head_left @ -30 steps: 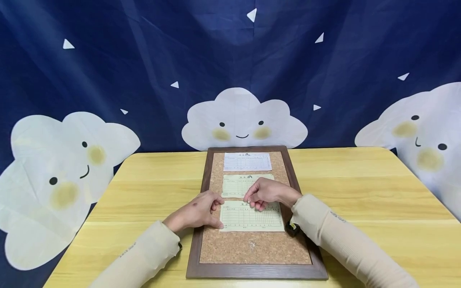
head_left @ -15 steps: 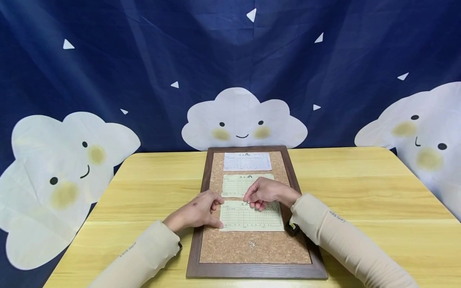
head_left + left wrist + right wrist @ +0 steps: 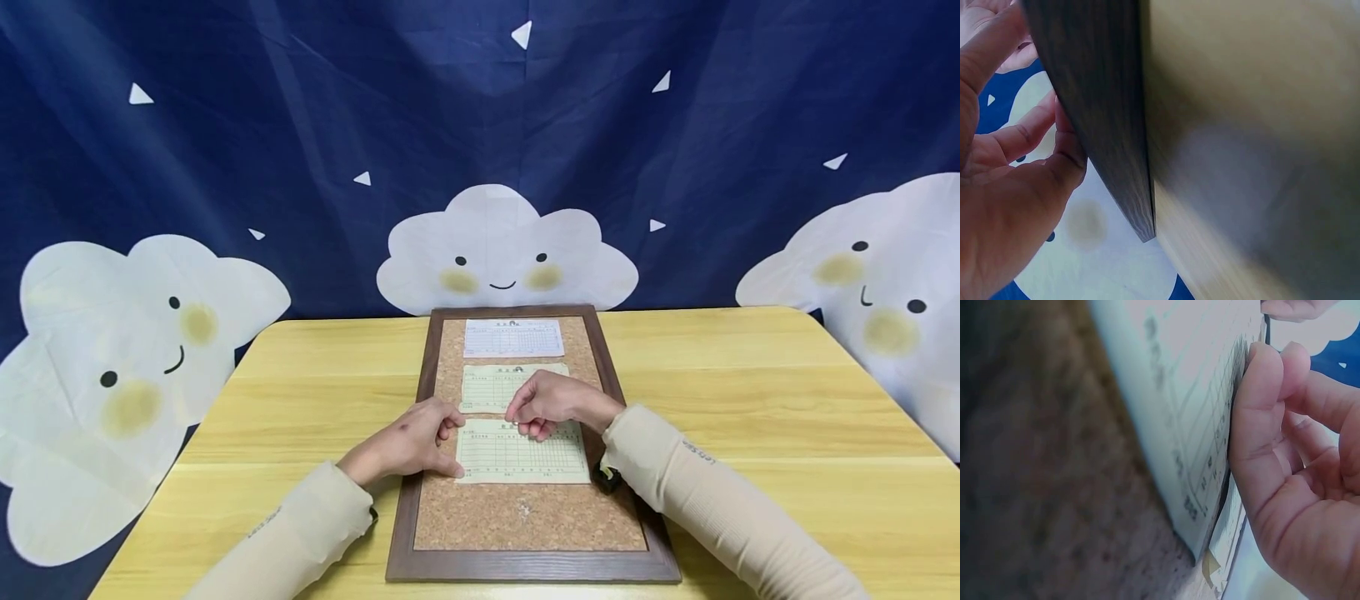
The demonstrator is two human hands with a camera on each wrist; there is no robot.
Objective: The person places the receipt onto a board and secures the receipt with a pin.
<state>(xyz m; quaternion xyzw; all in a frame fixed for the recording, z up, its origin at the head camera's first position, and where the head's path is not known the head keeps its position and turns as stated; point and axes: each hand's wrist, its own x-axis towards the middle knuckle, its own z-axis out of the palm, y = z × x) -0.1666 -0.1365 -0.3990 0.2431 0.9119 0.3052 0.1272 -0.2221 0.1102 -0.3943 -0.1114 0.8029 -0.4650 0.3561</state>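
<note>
A framed cork board [image 3: 472, 521] lies on the table with three printed form sheets in a column. My left hand [image 3: 416, 437] rests at the left edge of the nearest sheet [image 3: 517, 458], thumb at its lower corner and forefinger at its upper corner. At that sheet's top middle, my right hand [image 3: 558, 400] pinches a small clear pushpin, mostly hidden by thumb and forefinger. The right wrist view shows the right hand's fingertips [image 3: 1260, 362] close against the paper. Partly behind that hand is the middle sheet [image 3: 480, 392]; a white sheet [image 3: 513, 339] is farthest.
Small pins [image 3: 519, 369] show at the top of the two farther sheets. The board's dark wooden frame [image 3: 532, 567] stands raised around the cork. Wood-grain table [image 3: 750, 383] extends on both sides, and a blue cloud-print cloth [image 3: 450, 125] hangs behind it.
Both hands keep their places on the nearest sheet. The head view has shifted very slightly; otherwise nothing visibly moves.
</note>
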